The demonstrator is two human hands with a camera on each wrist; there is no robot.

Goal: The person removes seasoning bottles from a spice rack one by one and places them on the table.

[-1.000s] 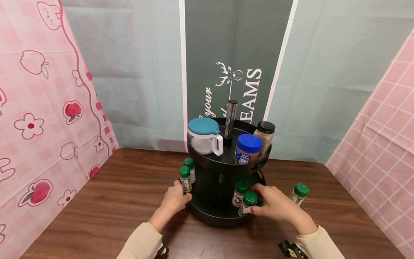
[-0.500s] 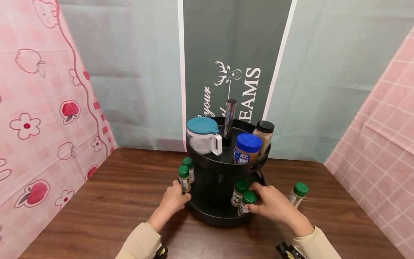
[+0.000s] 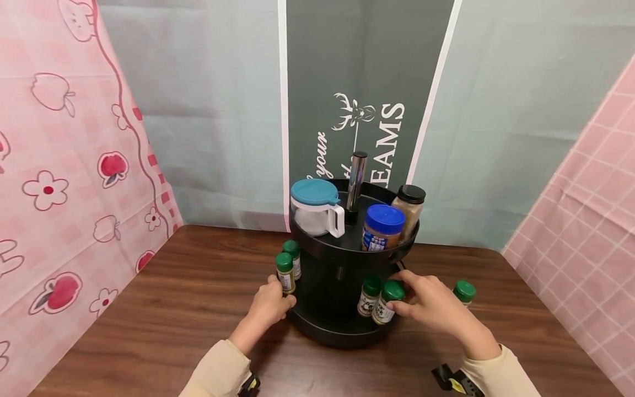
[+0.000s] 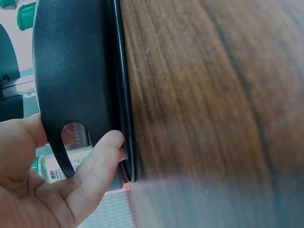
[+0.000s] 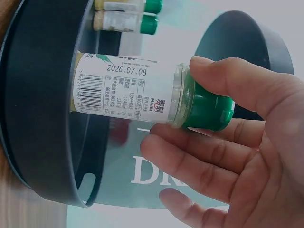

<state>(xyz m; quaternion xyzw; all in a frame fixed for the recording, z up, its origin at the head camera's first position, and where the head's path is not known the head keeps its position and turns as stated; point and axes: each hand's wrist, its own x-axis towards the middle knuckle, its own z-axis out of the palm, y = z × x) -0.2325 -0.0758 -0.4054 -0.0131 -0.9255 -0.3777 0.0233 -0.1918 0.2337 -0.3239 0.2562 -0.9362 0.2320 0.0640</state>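
A black two-tier turntable rack (image 3: 342, 337) stands on the table. My left hand (image 3: 270, 304) grips the left rim of its lower tier, thumb over the edge beside the oval cutout, fingers along the outer wall. With thumb and fingers my right hand (image 3: 439, 309) pinches a spice jar (image 5: 128, 90) by its green cap (image 5: 209, 107) and neck. That jar is upright on the lower tier, close to another green-capped spice jar (image 3: 367, 306) on its left. Two more spice jars, one in front (image 3: 285, 274) and one behind (image 3: 292, 258), stand at the tier's left side.
The upper tier holds a clear seasoning pot (image 3: 315, 207) with a blue lid, a blue-capped jar (image 3: 382, 229) and a black-capped jar (image 3: 409, 207). A chrome post (image 3: 356, 182) rises from the middle. One green-capped jar (image 3: 465, 292) stands beyond my right hand, partly hidden.
My right hand has shifted the pinched jar slightly right and back on the lower tier, and it now shows more of its label. My left hand keeps its grip on the rim.
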